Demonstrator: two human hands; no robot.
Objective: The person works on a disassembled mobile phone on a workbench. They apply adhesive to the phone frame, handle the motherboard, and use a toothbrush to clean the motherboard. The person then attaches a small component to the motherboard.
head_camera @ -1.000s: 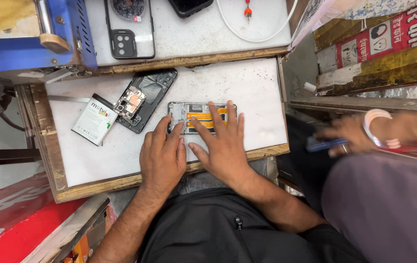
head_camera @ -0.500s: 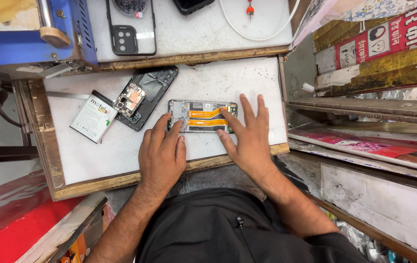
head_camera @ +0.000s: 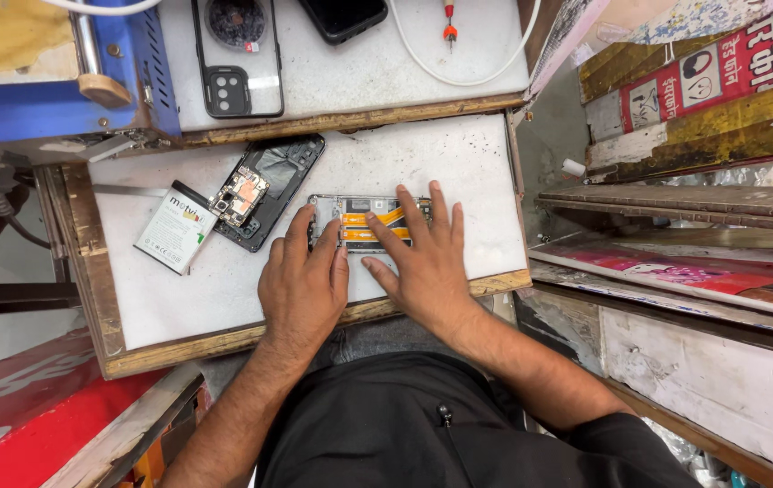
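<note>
I saw both hands lying open, palms down. The left hand [head_camera: 303,289] and right hand [head_camera: 424,262] pressed flat on the opened phone [head_camera: 359,223], gripping nothing. A white battery [head_camera: 177,227] lay well left.

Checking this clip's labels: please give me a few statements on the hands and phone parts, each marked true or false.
1. Both hands rest on the opened phone with orange ribbon cables. True.
2. The right hand holds a screwdriver. False: it lies flat with fingers spread, holding nothing.
3. The battery lies left of the black back cover. True.
4. The left hand grips the battery. False: it rests at the opened phone's left end.
</note>
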